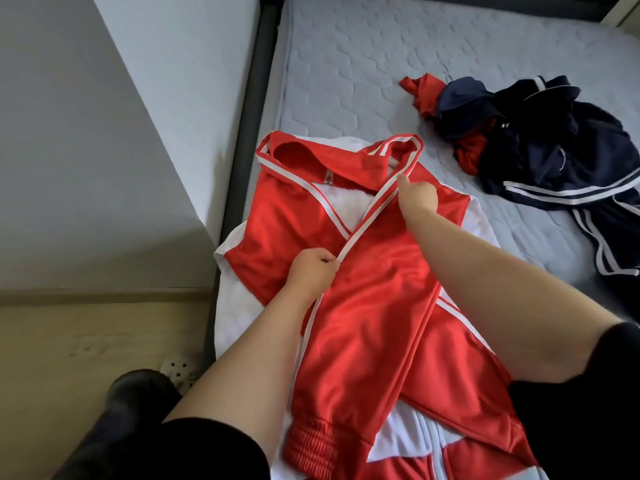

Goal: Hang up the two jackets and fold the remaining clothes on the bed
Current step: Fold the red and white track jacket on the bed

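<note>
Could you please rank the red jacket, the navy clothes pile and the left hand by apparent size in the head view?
1. red jacket, though nearness to the camera enlarges it
2. navy clothes pile
3. left hand

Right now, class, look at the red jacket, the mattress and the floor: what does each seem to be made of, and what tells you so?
Red jacket: likely synthetic knit, from its smooth sheen and soft folds.
Mattress: quilted fabric, matte, with a stitched pattern.
Floor: probably wood or laminate, pale with faint grain.

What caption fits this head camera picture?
Two hands, left and right, cross the sleeves of a red and white jacket on the bed.
</note>
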